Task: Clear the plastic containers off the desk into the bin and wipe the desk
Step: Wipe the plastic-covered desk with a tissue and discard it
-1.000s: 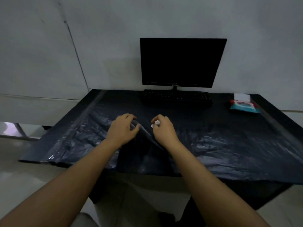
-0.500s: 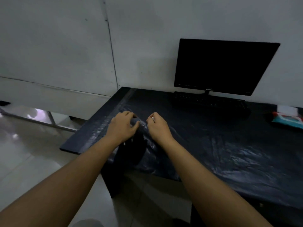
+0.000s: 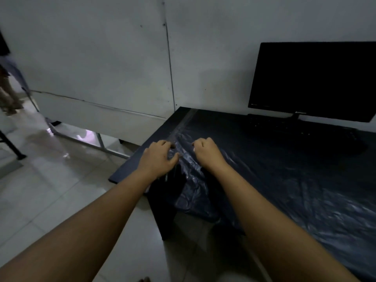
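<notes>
A large black plastic bin bag (image 3: 274,180) lies spread across the dark desk (image 3: 142,157), its near part hanging over the front edge. My left hand (image 3: 158,157) and my right hand (image 3: 207,153) sit close together near the desk's left front corner, each with fingers curled into a bunched fold of the bag. A small white bit shows by my right hand's fingers. No plastic containers are in view.
A black monitor (image 3: 313,80) stands at the back of the desk with a dark keyboard (image 3: 301,129) in front of it. Grey wall panels rise behind. Pale floor tiles (image 3: 50,190) lie to the left, with a metal frame leg and a person's legs (image 3: 8,94) at far left.
My view has swung left, so the monitor now sits at the right edge and the wipes pack is out of frame. Both hands keep hold of the bag, gathered nearer the desk's left corner.
</notes>
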